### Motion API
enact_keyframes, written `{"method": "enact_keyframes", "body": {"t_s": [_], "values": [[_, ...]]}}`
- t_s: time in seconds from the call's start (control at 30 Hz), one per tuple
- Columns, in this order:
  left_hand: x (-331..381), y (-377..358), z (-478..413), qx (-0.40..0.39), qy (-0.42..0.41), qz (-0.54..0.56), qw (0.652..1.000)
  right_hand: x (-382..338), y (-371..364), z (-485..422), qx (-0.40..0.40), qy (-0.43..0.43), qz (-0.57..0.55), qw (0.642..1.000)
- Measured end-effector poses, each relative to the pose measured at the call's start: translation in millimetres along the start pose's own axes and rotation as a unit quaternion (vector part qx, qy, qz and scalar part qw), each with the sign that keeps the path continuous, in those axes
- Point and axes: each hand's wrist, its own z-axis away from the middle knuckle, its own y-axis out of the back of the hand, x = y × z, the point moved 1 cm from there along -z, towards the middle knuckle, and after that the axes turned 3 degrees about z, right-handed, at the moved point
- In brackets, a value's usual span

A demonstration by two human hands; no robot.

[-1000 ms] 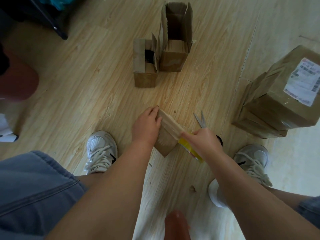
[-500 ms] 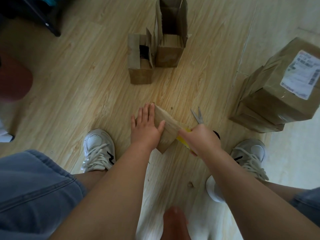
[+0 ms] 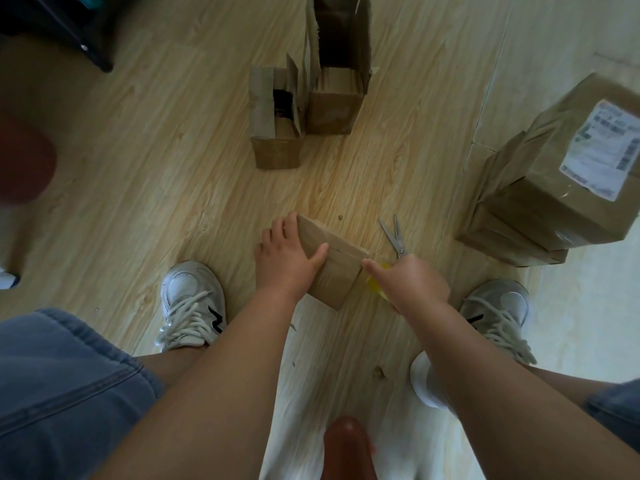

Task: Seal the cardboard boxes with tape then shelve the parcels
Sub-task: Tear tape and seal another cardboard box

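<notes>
Small cardboard box (image 3: 334, 271) on wooden floor (image 3: 166, 174), between two white sneakers, flaps closed. Left hand (image 3: 284, 258) pressed flat on box's left side, fingers straight, thumb across top. Right hand (image 3: 412, 282) at box's right corner, fingers curled around yellow tape roll (image 3: 375, 288), roll mostly hidden under hand, index finger extended to box edge. Scissors (image 3: 393, 235) on floor just beyond right hand. Farther ahead, two open boxes side by side: short one (image 3: 277, 150), tall one (image 3: 334, 109). Far right, stack of sealed parcels (image 3: 540, 206), top one labelled.
</notes>
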Motion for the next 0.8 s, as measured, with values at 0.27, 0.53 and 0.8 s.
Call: {"method": "enact_keyframes", "body": {"t_s": [0.27, 0.53, 0.8], "values": [[7, 5, -2, 0.081, -0.162, -0.037, 0.983, -3, 7, -7, 0.018, 0.013, 0.028, 0.999], [1, -11, -3, 0.039, -0.138, -0.038, 0.989, -1, 4, -9, 0.009, 0.021, 0.001, 1.000], [-3, -5, -24, -0.005, -0.138, -0.046, 0.989, 2, -1, -13, -0.009, 0.027, -0.038, 0.999]]}}
